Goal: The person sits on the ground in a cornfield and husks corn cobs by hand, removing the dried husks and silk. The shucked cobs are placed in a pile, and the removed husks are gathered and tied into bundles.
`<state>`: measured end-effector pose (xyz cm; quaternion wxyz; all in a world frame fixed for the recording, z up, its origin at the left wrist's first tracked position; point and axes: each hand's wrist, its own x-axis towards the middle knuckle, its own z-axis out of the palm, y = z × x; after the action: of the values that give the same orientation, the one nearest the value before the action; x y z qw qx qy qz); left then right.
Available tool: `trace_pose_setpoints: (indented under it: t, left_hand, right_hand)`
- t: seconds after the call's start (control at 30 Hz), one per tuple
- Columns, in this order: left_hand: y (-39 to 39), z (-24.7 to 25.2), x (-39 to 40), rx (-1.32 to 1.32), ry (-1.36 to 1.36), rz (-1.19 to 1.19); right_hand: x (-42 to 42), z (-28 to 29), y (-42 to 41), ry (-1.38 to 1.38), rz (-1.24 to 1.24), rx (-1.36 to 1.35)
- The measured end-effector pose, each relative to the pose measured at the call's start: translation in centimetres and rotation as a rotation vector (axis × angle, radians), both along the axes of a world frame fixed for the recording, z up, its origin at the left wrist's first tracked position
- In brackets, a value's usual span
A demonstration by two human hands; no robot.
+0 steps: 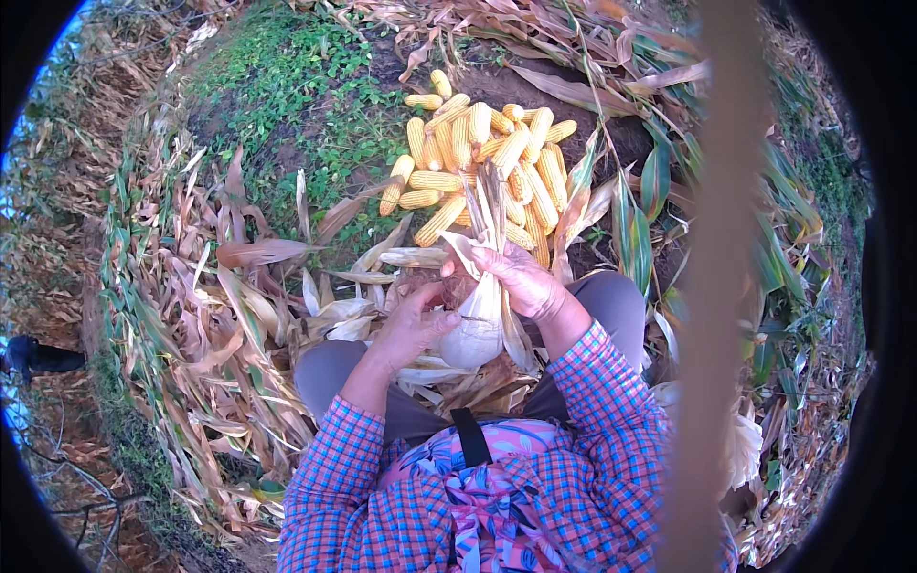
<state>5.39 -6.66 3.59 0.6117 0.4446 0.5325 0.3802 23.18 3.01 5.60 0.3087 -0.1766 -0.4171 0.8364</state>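
Note:
My right hand (521,278) grips a bundle of pale, dry corn husk (474,336) over my lap, its long leaf ends pointing away from me. Whether an ear is inside the husk cannot be seen. To its left, my left hand (410,326) has thumb and fingers apart, the thumb tip at the husk's side. Brown corn silk (457,290) shows between the two hands. Just beyond them lies a heap of bare yellow corn ears (458,143) on the soil, its near part covered by the raised husk leaves.
Dry husks and leaves (236,344) lie to the left and between my legs. Corn stalks with green and brown leaves (645,179) lie to the right. Low green weeds (286,93) grow at the far left. A blurred brown upright strip (716,286) crosses the right side, close to the camera.

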Motion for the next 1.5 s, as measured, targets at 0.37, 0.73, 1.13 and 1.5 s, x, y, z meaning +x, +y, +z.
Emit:
trace_pose_setpoints:
  t: [0.37,0.73,1.13,1.5]
  left_hand:
    - [-2.6,2.0,-0.3,0.125,-0.524,0.536]
    - [-20.3,-1.3,-22.9,-0.22,1.311,0.531]
    - [-19.2,1.9,-20.4,-0.357,1.03,-0.012]
    - [-9.0,7.5,-5.7,0.258,0.696,0.075]
  right_hand:
    - [-0.3,-4.0,-1.4,-0.325,-0.314,-0.062]
    - [2.0,-1.9,-1.0,-0.465,-0.257,0.034]
    - [1.5,0.1,-1.7,-0.083,-0.233,-0.035]
    - [-1.1,0.7,-3.5,-0.127,-0.277,-0.146]
